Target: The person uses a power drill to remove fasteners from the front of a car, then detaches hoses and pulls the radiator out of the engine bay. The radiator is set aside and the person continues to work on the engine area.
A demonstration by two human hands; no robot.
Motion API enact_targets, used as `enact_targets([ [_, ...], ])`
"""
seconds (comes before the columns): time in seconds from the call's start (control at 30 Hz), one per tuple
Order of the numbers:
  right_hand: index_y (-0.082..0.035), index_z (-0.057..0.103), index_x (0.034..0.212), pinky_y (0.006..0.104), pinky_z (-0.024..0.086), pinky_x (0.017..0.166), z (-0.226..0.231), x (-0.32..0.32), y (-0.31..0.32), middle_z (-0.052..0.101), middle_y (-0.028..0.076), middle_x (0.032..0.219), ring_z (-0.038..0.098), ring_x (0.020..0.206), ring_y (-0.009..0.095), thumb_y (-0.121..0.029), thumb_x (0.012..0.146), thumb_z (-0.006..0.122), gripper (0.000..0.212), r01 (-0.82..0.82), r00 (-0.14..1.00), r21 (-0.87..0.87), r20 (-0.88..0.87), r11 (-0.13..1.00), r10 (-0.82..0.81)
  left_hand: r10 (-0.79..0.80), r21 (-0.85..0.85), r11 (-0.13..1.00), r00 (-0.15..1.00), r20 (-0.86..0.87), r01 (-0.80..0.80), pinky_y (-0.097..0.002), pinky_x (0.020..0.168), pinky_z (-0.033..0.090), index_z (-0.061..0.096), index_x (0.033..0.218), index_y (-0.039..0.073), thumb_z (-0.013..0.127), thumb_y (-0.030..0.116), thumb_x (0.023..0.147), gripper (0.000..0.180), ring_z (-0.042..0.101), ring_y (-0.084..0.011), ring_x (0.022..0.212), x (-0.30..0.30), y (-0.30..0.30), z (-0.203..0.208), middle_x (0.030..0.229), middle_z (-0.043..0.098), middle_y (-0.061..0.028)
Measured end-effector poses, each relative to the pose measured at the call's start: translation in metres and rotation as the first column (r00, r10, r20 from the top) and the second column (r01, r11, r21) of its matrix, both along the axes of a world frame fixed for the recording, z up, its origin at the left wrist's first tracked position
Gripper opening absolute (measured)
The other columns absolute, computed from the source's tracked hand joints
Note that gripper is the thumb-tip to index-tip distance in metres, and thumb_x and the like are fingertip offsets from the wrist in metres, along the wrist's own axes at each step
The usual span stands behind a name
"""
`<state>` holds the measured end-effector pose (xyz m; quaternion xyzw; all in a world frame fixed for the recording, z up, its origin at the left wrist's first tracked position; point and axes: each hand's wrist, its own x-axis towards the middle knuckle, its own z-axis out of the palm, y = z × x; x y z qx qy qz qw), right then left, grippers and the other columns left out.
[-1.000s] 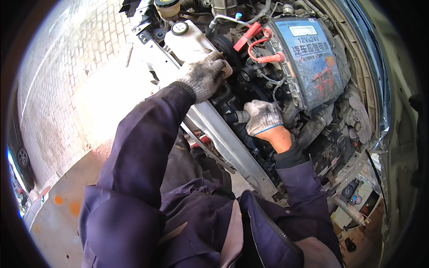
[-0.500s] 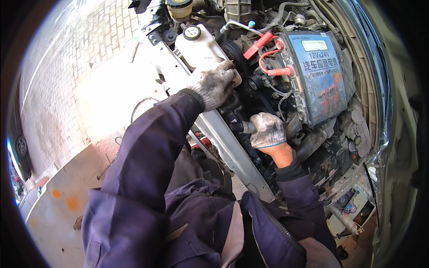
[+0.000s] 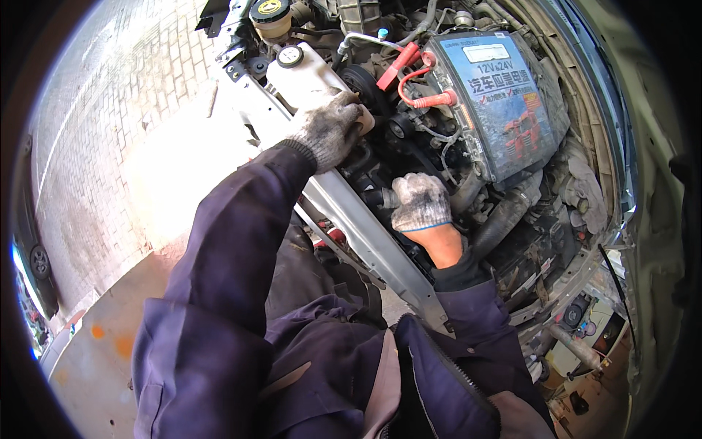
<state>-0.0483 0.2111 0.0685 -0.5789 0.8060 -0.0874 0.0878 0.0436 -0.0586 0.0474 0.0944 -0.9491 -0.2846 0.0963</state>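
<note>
In a worn white knitted glove, my left hand (image 3: 327, 128) curls its fingers round the lower end of a white plastic reservoir tank (image 3: 303, 77) with a black cap. The tank sits tilted behind the silver front crossmember (image 3: 365, 238) of an engine bay. My right hand (image 3: 422, 203), in a similar dirty glove, is closed as a fist deeper in the bay. A short black hose (image 3: 379, 197) runs into its left side. What lies inside that fist is hidden by the glove. Pulleys and a belt (image 3: 398, 126) lie between the two hands.
A large blue-topped booster power pack (image 3: 508, 102) rests over the engine at right, with a red clamp (image 3: 398, 66) and red cable. A yellowish fluid reservoir (image 3: 270, 22) stands at the far left of the bay. A body panel (image 3: 102, 351) stands at lower left, beside brick paving.
The view has shifted, so the engine bay and both hands appear slightly farther left. Both hands keep their places on the tank and at the hose.
</note>
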Motion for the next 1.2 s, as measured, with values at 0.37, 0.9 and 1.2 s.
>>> enact_targets([
  [0.37, -0.008, 0.075, 0.092, 0.0535, 0.059, 0.086, 0.002, -0.005, -0.009, 0.075, 0.018, 0.095, 0.075, 0.095, 0.04, -0.024, 0.086, 0.078, 0.018, 0.061, 0.998, 0.18, 0.017, 0.982, -0.065, 0.018, 0.018, 1.0, 1.0, -0.017, -0.018, -0.052, 0.113, 0.053, 0.076, 0.124, 0.002, 0.075, 0.016, 0.097, 0.03, 0.064, -0.0427, 0.132, 0.001, 0.0, -0.003, 0.14, 0.071, -0.0181],
  [0.9, -0.006, 0.083, 0.11, 0.0523, 0.061, 0.102, 0.004, -0.01, -0.044, 0.08, 0.023, 0.119, 0.077, 0.117, 0.042, -0.03, 0.09, 0.077, 0.032, 0.174, 0.973, 0.539, 0.035, 0.824, -0.228, 0.04, -0.001, 0.999, 0.999, -0.016, -0.04, -0.0505, 0.113, 0.055, 0.076, 0.125, 0.002, 0.076, 0.019, 0.096, 0.034, 0.065, -0.0406, 0.132, 0.001, 0.003, -0.004, 0.141, 0.071, -0.0169],
  [1.2, -0.005, 0.076, 0.098, 0.055, 0.061, 0.089, -0.005, -0.002, -0.012, 0.074, 0.021, 0.102, 0.074, 0.098, 0.043, -0.017, 0.079, 0.076, 0.022, 0.193, 0.98, 0.188, -0.084, 0.963, -0.18, 0.042, 0.047, 0.998, 0.999, -0.008, -0.041, -0.0506, 0.111, 0.057, 0.075, 0.127, 0.002, 0.072, 0.02, 0.1, 0.033, 0.068, -0.0412, 0.128, 0.004, 0.002, -0.005, 0.143, 0.069, -0.017],
])
